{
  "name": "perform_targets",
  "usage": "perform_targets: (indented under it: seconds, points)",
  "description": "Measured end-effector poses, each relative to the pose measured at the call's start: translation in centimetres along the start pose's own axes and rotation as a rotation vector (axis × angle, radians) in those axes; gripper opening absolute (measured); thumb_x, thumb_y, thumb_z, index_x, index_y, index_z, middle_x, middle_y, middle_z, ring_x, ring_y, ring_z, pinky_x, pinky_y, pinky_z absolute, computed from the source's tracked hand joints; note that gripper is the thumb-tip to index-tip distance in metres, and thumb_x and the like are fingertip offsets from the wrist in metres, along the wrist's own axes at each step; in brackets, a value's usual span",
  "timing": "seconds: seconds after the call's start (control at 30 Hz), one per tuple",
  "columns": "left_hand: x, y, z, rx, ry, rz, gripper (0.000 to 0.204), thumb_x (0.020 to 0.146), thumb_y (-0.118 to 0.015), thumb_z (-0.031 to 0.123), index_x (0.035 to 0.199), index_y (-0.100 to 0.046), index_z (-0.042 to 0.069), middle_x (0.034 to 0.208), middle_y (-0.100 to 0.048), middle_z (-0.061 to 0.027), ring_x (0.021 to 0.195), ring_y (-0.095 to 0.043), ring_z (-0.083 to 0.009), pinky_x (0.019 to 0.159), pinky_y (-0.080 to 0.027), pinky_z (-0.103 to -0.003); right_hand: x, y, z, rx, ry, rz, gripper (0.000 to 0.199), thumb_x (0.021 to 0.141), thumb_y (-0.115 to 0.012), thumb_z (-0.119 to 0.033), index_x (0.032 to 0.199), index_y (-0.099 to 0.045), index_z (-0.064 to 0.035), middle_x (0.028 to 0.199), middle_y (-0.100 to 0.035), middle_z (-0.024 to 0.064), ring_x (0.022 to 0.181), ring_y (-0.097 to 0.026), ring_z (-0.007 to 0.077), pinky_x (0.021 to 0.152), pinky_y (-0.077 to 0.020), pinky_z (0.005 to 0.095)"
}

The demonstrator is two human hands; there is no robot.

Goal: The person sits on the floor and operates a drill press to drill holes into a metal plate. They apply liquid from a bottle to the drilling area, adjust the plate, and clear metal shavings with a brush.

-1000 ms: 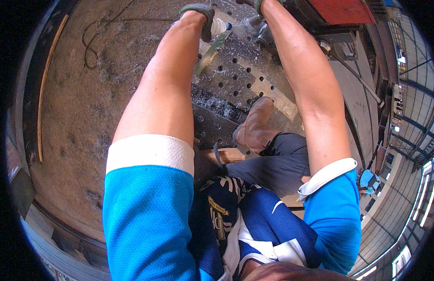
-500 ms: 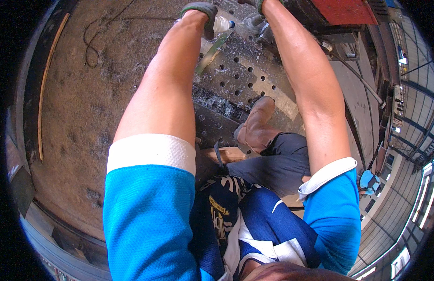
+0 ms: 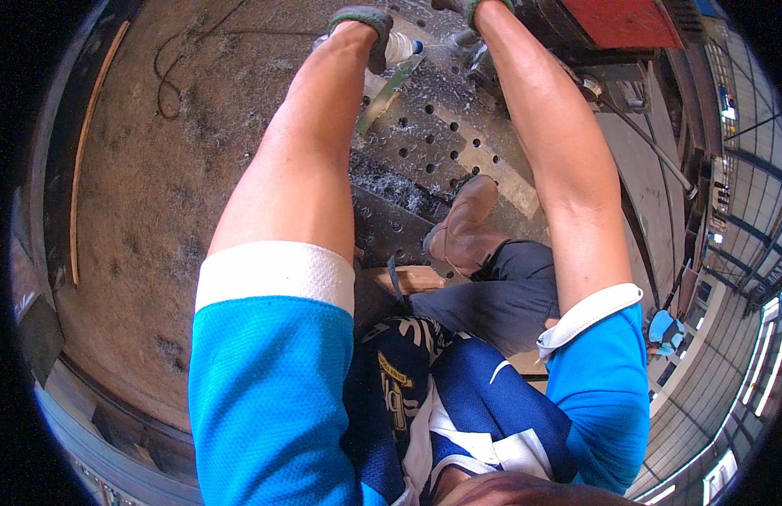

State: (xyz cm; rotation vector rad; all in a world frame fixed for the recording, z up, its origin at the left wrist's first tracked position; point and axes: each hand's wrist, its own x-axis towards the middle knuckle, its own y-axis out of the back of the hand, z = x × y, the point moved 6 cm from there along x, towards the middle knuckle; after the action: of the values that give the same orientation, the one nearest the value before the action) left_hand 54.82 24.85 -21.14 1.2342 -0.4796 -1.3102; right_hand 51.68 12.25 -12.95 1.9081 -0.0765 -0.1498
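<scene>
My left hand (image 3: 363, 27) wears a grey-green glove and reaches to the top edge of the view. It seems closed around a clear plastic bottle (image 3: 402, 47), whose end sticks out to the right of the glove. Just below lies a flat greenish metal strip (image 3: 388, 89) on a steel plate with several drilled holes (image 3: 458, 148). The plate is strewn with metal shavings. My right hand (image 3: 478, 8), also gloved, is mostly cut off by the top edge. It sits beside a grey cylindrical part (image 3: 463, 39); its grip is hidden.
My brown boot (image 3: 463, 228) rests on the plate's near end, above a wooden block (image 3: 412, 277). A red-topped machine (image 3: 614, 21) stands at the top right. Rusty floor (image 3: 146, 185) with a looped wire (image 3: 167, 72) spreads left. A long thin rod (image 3: 91, 143) lies at the far left.
Both arms stay stretched forward in nearly the same place. My left hand and the bottle have shifted only slightly; the boot has not moved.
</scene>
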Motion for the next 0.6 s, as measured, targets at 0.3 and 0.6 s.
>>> perform_targets:
  seconds: [0.3, 0.6]
  points:
    - [-0.6, 0.0, 1.0, 0.003, -0.003, -0.009, 0.092, 0.056, -0.098, 0.054, 0.13, -0.07, 0.008, 0.131, -0.07, -0.018, 0.121, -0.067, -0.035, 0.103, -0.053, -0.044, -0.5, -0.7, 1.1, -0.008, 0.057, 0.05, 0.033, 0.093, -0.054, -0.004, 0.115, -0.076, -0.0129, 0.115, -0.076, 0.0137, 0.106, -0.07, 0.0278, 0.096, -0.0535, 0.039]
    - [-1.5, -0.3, -0.6, -0.004, 0.034, 0.003, 0.092, 0.056, -0.098, 0.054, 0.131, -0.069, 0.009, 0.131, -0.07, -0.0179, 0.121, -0.067, -0.035, 0.103, -0.053, -0.044, -0.9, -0.9, -1.0, 0.257, -0.274, -0.093, 0.033, 0.095, -0.052, -0.02, 0.118, -0.075, -0.0134, 0.114, -0.076, 0.0138, 0.104, -0.07, 0.028, 0.095, -0.0523, 0.0404]
